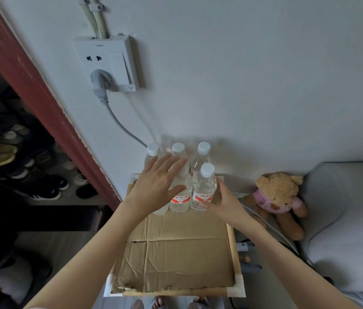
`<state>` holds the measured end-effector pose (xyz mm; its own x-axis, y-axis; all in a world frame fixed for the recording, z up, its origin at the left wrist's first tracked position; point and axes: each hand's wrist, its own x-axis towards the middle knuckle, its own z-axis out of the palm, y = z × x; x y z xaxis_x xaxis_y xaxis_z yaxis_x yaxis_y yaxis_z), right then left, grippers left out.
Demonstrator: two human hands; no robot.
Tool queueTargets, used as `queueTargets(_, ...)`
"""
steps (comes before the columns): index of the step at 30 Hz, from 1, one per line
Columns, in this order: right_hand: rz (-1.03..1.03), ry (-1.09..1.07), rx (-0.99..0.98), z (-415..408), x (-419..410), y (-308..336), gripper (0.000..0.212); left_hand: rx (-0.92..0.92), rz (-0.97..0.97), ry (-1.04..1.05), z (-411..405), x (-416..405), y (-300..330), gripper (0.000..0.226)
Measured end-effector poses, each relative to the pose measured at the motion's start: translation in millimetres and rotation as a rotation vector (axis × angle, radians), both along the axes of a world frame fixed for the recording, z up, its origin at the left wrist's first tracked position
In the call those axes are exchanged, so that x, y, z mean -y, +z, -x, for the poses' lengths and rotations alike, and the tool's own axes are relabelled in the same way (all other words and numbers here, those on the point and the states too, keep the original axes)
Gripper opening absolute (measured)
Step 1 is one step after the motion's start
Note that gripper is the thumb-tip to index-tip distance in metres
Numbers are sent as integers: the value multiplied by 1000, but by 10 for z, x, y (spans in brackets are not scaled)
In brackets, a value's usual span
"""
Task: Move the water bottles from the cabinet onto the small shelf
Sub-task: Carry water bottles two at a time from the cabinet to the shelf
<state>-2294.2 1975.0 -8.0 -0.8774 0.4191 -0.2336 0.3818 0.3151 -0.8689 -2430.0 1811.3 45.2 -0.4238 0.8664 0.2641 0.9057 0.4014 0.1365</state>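
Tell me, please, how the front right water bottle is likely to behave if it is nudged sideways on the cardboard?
The front right water bottle is tall, narrow and looks full, so it probably feels heavy and could tip rather than slide. The creased cardboard may make its footing uneven. Neighbouring bottles would likely catch it leftward.

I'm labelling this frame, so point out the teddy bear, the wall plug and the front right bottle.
teddy bear (275,192): head view, on its chest and pink shirt.
wall plug (97,80): head view, on the grey plug body in the socket.
front right bottle (205,186): head view, on the clear body above the red label.
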Motion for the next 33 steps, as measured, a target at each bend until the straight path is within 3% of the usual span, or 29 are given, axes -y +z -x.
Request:
queueTargets(7,-219,-9,-39,-329,193,-78,85,24,-80,245,-468,430,-81,63)
queueTargets(11,-543,256,-74,-571,284,-250,86,87,-76,482,-987,803,-337,63)
queueTargets(16,-806,592,-107,-730,572,-336,82,193,29,777,-1845,1315,-688,61)
queueTargets(23,-835,1025,-212,-896,1541,-435,81,272,144,1155,-3037,2207,-933,64)
queueTargets(29,-942,1391,-388,-1319,2782,-376,77,336,10,1594,-4242,2823,-918,61)
queueTargets(33,-875,1603,-472,-1969,3761,-378,76,423,-62,1831,-5288,3114,-1112,62)
